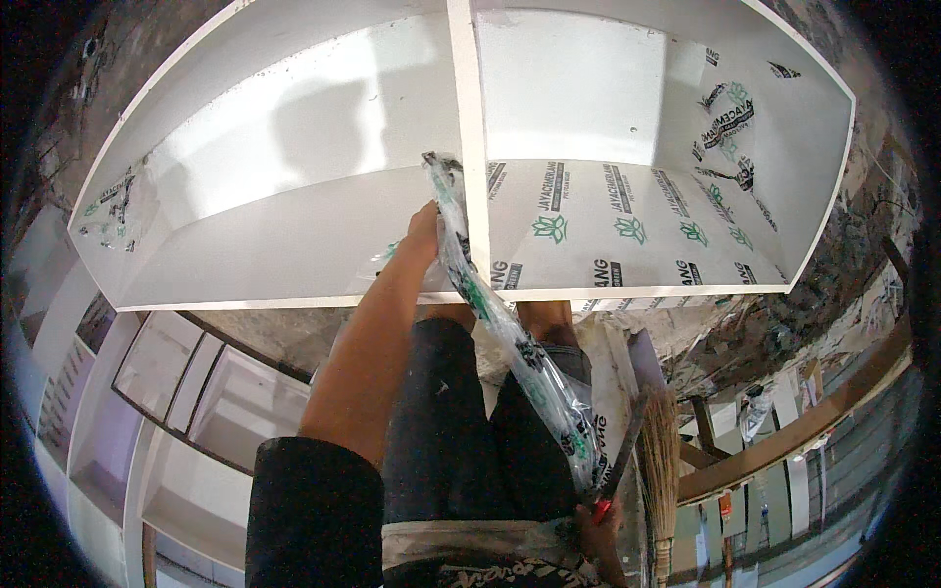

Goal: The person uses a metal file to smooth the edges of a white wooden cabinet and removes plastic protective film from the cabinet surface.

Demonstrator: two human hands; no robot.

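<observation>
In front of me lies a white open cabinet (469, 88) with a middle divider. My left hand (423, 230) reaches into its left half, closed round a bunched strip of clear printed plastic film (524, 348). The strip runs beside the divider, over the front edge and down across my right thigh. Low in the view, my right hand (600, 544) is partly cut off and closed on a long dark tool with a red handle (602, 509). I cannot tell whether it also grips the film's lower end. Printed film (627, 230) lies flat on the right half's inner panel.
Crumpled film (113, 211) clings to the left end wall, more film (730, 127) to the right one. A straw broom (661, 461) stands at my right. Beyond it is a wooden beam (814, 421) with slats. More white cabinets (235, 397) stand at the left.
</observation>
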